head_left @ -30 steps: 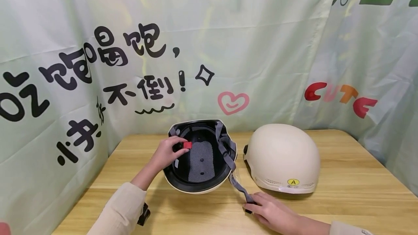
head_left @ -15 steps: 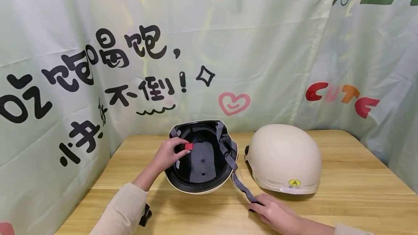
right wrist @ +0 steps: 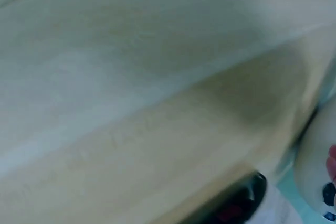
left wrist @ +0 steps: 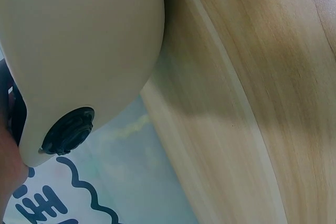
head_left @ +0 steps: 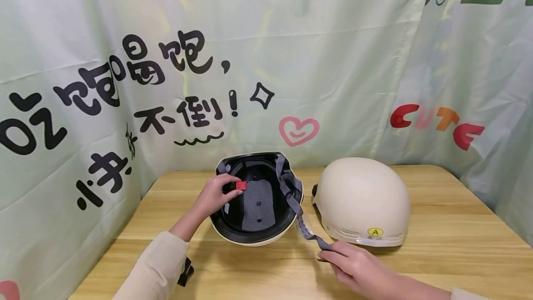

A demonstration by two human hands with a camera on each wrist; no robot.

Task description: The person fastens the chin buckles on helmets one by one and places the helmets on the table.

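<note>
An upturned cream helmet (head_left: 258, 237) lies on the table, its black padded inside facing up. Over its left side, my left hand (head_left: 212, 196) pinches a red buckle piece (head_left: 241, 185) between thumb and fingers. The left wrist view shows this helmet's outer shell (left wrist: 89, 40) with a black round knob (left wrist: 68, 131); the buckle is out of sight there. To the lower right of the helmet, my right hand (head_left: 358, 263) holds the end of a grey chin strap (head_left: 306, 231) that runs from the helmet's right side. My fingers cover most of that end. The right wrist view is blurred.
A second cream helmet (head_left: 362, 198) with a yellow "A" sticker sits dome up to the right. Both stand on a wooden table (head_left: 241, 274). Behind hangs a printed cloth (head_left: 345, 82). A black object (head_left: 186, 272) shows beside my left sleeve.
My right hand has shifted to the right with the strap end, and the strap now looks twisted. The left hand stays at the red buckle piece with hardly any movement.
</note>
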